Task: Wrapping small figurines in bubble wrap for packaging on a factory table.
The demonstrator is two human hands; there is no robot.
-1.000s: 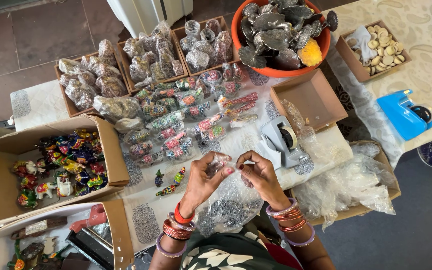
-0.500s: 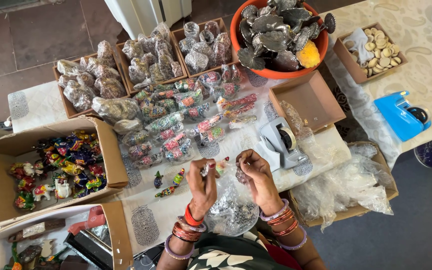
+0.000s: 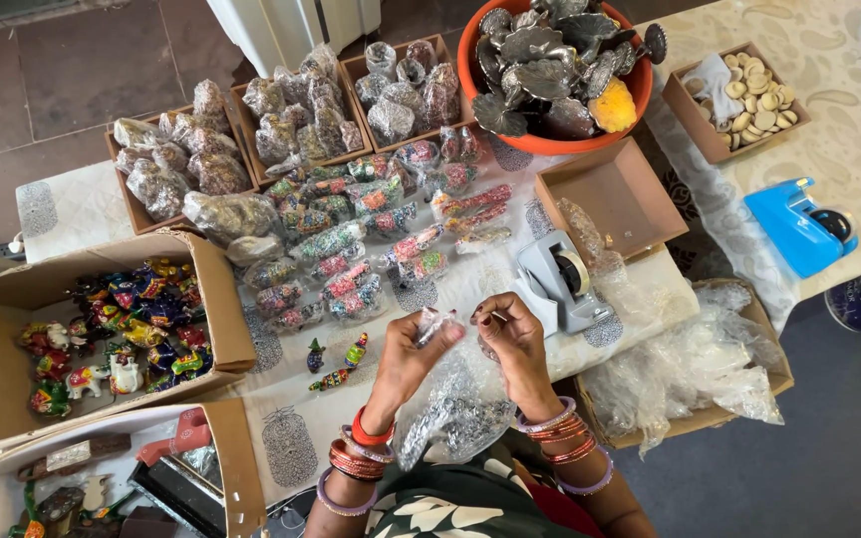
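Left hand: the left hand (image 3: pixel 413 351) is closed, its fingertips pinch the top of a small clear plastic packet (image 3: pixel 432 324).
Right hand: the right hand (image 3: pixel 512 334) is curled, thumb and fingers press together on the same packet from 3 o'clock; what is inside I cannot tell.
Packet: it is held above the worktop with the white patterned cloth (image 3: pixel 286 399), at 6 o'clock of the scene, between both hands.
Bubble wrap: a crumpled sheet of clear bubble wrap (image 3: pixel 450 418) lies under the wrists, at 6 o'clock of the hands.
Tape dispenser: a grey tape dispenser (image 3: pixel 557 284) stands just beside the right hand, at 1 o'clock.
Figurines: small painted animal figurines (image 3: pixel 336 361) lie near the left hand, at 9 o'clock.
Wrapped pieces: many wrapped colourful figurines (image 3: pixel 351 234) lie at 11 o'clock.
Bowl: an orange round bowl with grey metal pieces (image 3: pixel 550 70) stands at 12 o'clock, well apart.
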